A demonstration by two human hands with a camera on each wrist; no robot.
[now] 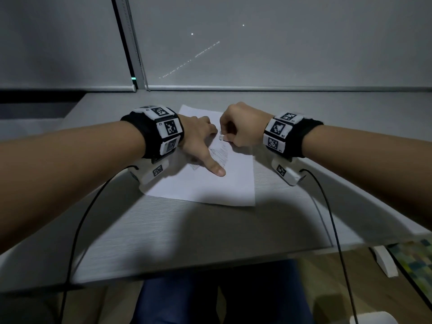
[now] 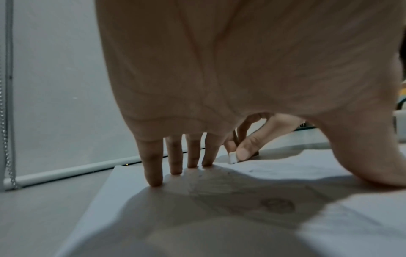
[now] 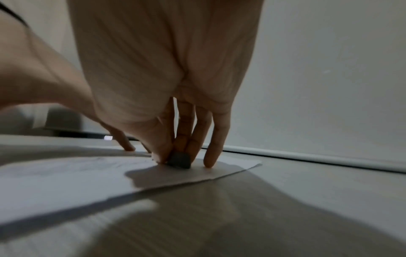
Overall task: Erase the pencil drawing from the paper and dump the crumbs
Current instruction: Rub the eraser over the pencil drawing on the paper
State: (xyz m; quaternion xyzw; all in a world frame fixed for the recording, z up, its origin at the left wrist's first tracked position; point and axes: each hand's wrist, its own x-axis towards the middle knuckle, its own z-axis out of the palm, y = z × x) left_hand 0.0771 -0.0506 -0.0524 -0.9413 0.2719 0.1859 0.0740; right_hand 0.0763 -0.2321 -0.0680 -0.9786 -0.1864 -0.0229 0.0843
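A white sheet of paper [image 1: 222,185] lies on the grey desk, with a faint pencil drawing [image 1: 218,153] near its middle. My left hand [image 1: 201,146] presses on the sheet with spread straight fingers [image 2: 153,173] and the thumb stretched toward me. My right hand [image 1: 236,129] pinches a small white eraser [image 1: 221,137] between thumb and fingers, its end touching the paper at the drawing's far edge. The eraser [image 3: 179,160] looks dark in the right wrist view and shows as the eraser [image 2: 232,159] beyond my left fingers. No crumbs can be made out.
The grey desk [image 1: 187,232] runs to a window blind [image 1: 257,47] at the back, with a bead chain [image 2: 6,139] hanging at the left. Black cables [image 1: 77,228] trail from both wristbands over the near desk edge. A white object [image 1: 371,318] sits on the floor at the lower right.
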